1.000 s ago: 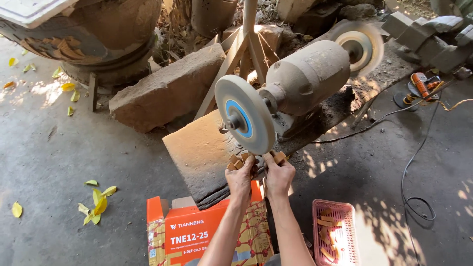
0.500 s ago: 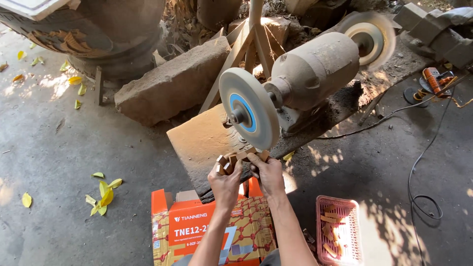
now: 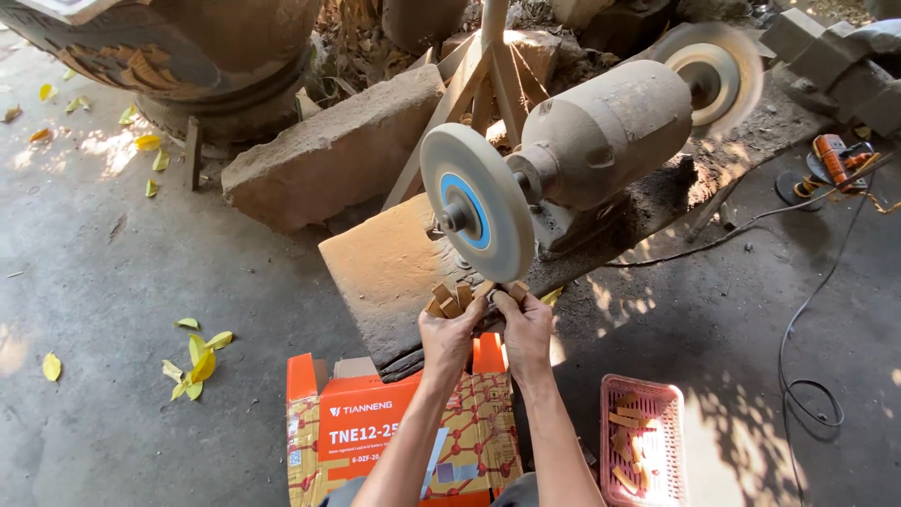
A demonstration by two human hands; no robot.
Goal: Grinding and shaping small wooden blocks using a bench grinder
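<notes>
Head view: left hand (image 3: 449,330) and right hand (image 3: 526,324), fingers closed on a bundle of small wooden blocks (image 3: 460,299), held touching the lower rim of the grinding wheel (image 3: 476,203), directly above both hands, the right hand nearer the contact point.

A bench grinder (image 3: 601,141) sits at the centre on a stone slab (image 3: 385,272), its near wheel (image 3: 474,202) at seven o'clock and far wheel (image 3: 709,75) at one o'clock. Both hands (image 3: 488,329) meet just below the near wheel, holding small wooden pieces (image 3: 449,299). A cardboard box (image 3: 366,422) lies at six o'clock, a basket (image 3: 643,437) at five o'clock, a power tool (image 3: 835,160) at three o'clock.
</notes>
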